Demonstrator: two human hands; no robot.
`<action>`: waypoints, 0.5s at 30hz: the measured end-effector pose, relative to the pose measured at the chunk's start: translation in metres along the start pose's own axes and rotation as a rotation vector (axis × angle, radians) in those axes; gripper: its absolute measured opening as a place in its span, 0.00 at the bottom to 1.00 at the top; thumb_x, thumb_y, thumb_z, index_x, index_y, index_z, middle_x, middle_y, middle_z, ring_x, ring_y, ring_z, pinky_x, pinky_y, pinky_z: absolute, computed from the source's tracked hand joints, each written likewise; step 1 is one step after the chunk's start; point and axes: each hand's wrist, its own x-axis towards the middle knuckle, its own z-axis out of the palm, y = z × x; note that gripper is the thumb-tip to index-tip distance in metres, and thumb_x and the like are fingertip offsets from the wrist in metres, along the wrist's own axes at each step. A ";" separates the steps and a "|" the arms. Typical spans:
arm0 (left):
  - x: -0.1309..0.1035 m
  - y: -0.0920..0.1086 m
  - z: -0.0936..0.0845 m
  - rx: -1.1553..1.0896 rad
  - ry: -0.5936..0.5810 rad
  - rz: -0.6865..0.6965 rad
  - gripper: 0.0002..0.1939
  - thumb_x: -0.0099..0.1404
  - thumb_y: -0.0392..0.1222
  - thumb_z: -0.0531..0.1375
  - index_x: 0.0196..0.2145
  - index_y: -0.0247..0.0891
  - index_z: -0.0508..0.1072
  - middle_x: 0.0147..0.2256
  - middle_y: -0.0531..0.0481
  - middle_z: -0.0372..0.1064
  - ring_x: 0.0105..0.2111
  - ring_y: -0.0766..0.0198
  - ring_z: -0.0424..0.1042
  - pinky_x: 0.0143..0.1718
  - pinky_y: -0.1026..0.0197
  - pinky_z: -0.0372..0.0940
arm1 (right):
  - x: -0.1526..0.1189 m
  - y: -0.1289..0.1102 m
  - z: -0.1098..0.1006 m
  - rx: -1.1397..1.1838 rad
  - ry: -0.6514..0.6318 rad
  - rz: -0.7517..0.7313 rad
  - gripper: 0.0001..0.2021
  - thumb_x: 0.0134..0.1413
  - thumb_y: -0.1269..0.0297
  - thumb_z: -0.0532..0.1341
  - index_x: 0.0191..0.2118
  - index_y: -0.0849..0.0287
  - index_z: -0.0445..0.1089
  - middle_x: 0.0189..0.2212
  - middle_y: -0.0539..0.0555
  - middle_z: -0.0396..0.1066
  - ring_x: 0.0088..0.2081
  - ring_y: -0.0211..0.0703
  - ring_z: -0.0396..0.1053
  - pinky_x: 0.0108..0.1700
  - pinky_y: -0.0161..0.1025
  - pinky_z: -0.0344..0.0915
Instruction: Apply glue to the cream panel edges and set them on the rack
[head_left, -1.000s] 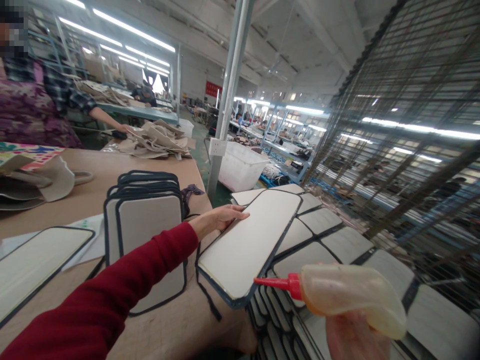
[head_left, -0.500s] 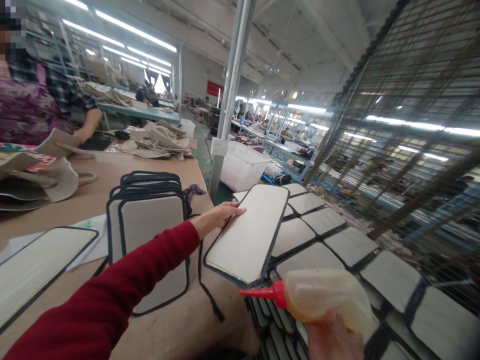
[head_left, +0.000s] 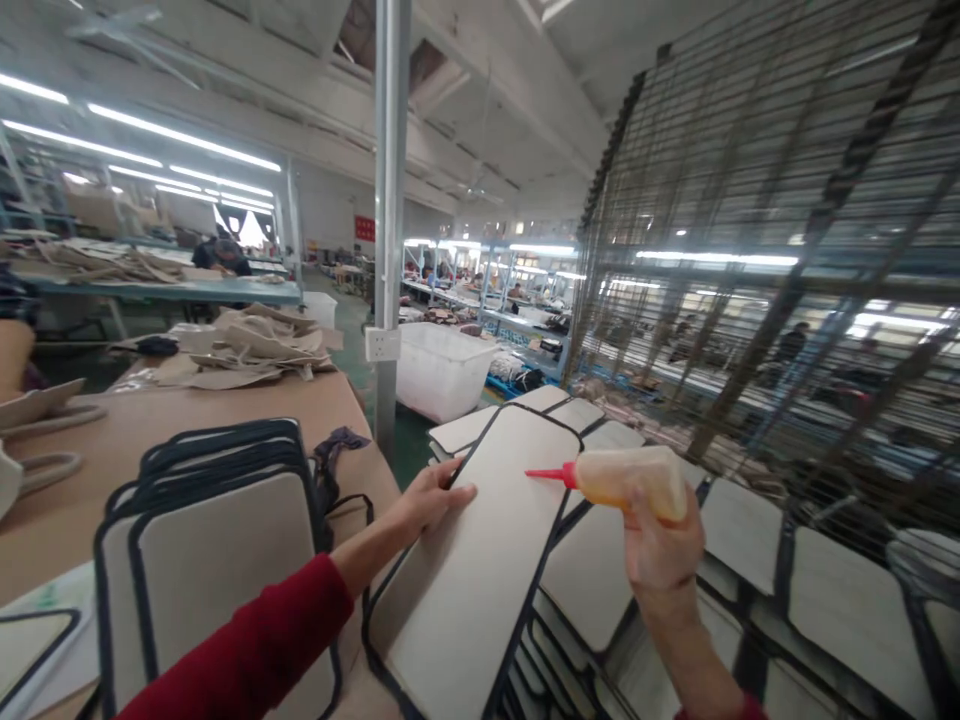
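A long off-white panel (head_left: 487, 540) with rounded corners and a dark edge band is tilted up in front of me. My left hand (head_left: 435, 497) grips its left edge, thumb on the face and fingers hidden behind. In my right hand (head_left: 664, 540) is a translucent squeeze bottle (head_left: 630, 477) with a red nozzle, partly filled with yellowish liquid. The nozzle points left and appears over the panel's upper right area; whether it touches cannot be told. Left of my arm stands a stack of similar dark-edged panels (head_left: 225, 560).
Many more panels (head_left: 742, 525) lie in rows at the right, beside a tall wire rack (head_left: 712, 300). A metal post (head_left: 390, 200) with a socket box rises behind the table (head_left: 337, 400). A white bin (head_left: 442, 370) and a heap of beige pieces (head_left: 247, 345) are farther back.
My right hand has raised the bottle from below the panel's lower corner to its upper right side. The panel now appears nearer, and the view has turned rightward.
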 end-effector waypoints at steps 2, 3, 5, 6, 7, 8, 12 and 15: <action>0.001 0.001 0.002 -0.026 -0.041 -0.004 0.31 0.48 0.43 0.68 0.51 0.35 0.71 0.35 0.46 0.76 0.31 0.59 0.73 0.33 0.62 0.66 | 0.004 0.007 -0.007 -0.043 0.009 -0.037 0.27 0.33 0.58 0.72 0.44 0.59 0.68 0.38 0.51 0.69 0.40 0.43 0.67 0.51 0.50 0.63; 0.002 0.000 0.002 -0.041 -0.061 -0.002 0.29 0.49 0.41 0.67 0.50 0.35 0.71 0.36 0.46 0.76 0.32 0.59 0.74 0.33 0.62 0.66 | 0.005 0.010 -0.012 -0.065 0.007 -0.045 0.27 0.35 0.58 0.71 0.44 0.59 0.68 0.38 0.52 0.69 0.41 0.44 0.67 0.51 0.50 0.64; 0.004 -0.002 0.001 -0.061 -0.100 0.002 0.28 0.49 0.36 0.66 0.50 0.37 0.72 0.38 0.47 0.76 0.33 0.58 0.74 0.34 0.62 0.66 | 0.001 0.015 -0.022 -0.111 0.003 -0.051 0.27 0.37 0.58 0.71 0.46 0.60 0.67 0.40 0.54 0.69 0.42 0.46 0.67 0.50 0.49 0.64; 0.006 -0.004 0.001 -0.066 -0.113 0.002 0.29 0.48 0.34 0.64 0.50 0.38 0.72 0.38 0.47 0.76 0.34 0.58 0.74 0.34 0.62 0.66 | -0.005 0.017 -0.028 -0.132 0.001 -0.049 0.28 0.37 0.58 0.70 0.47 0.60 0.67 0.42 0.55 0.69 0.43 0.47 0.67 0.50 0.49 0.65; 0.008 -0.005 0.001 -0.071 -0.116 -0.004 0.30 0.46 0.32 0.64 0.51 0.38 0.72 0.39 0.47 0.76 0.33 0.57 0.74 0.33 0.62 0.66 | -0.013 0.018 -0.034 -0.150 0.001 -0.042 0.28 0.37 0.58 0.70 0.48 0.60 0.67 0.43 0.55 0.69 0.44 0.48 0.67 0.49 0.48 0.65; 0.010 -0.007 0.000 -0.074 -0.108 -0.019 0.32 0.45 0.31 0.63 0.51 0.38 0.71 0.38 0.48 0.76 0.33 0.57 0.74 0.33 0.61 0.66 | -0.024 0.020 -0.041 -0.168 -0.003 -0.032 0.29 0.37 0.58 0.71 0.48 0.60 0.67 0.44 0.56 0.70 0.44 0.48 0.68 0.48 0.46 0.66; 0.018 -0.012 -0.004 -0.062 -0.077 -0.061 0.34 0.43 0.30 0.62 0.51 0.39 0.71 0.36 0.48 0.76 0.32 0.55 0.74 0.32 0.60 0.67 | -0.076 0.019 -0.061 -0.222 -0.154 0.103 0.31 0.35 0.57 0.71 0.48 0.61 0.68 0.41 0.59 0.73 0.41 0.52 0.71 0.41 0.43 0.70; 0.016 -0.011 -0.004 -0.027 -0.101 -0.039 0.33 0.44 0.31 0.63 0.51 0.40 0.71 0.37 0.48 0.76 0.33 0.55 0.74 0.33 0.61 0.66 | -0.081 0.015 -0.060 -0.230 -0.217 0.097 0.30 0.34 0.57 0.71 0.46 0.62 0.70 0.39 0.60 0.74 0.39 0.53 0.72 0.39 0.44 0.71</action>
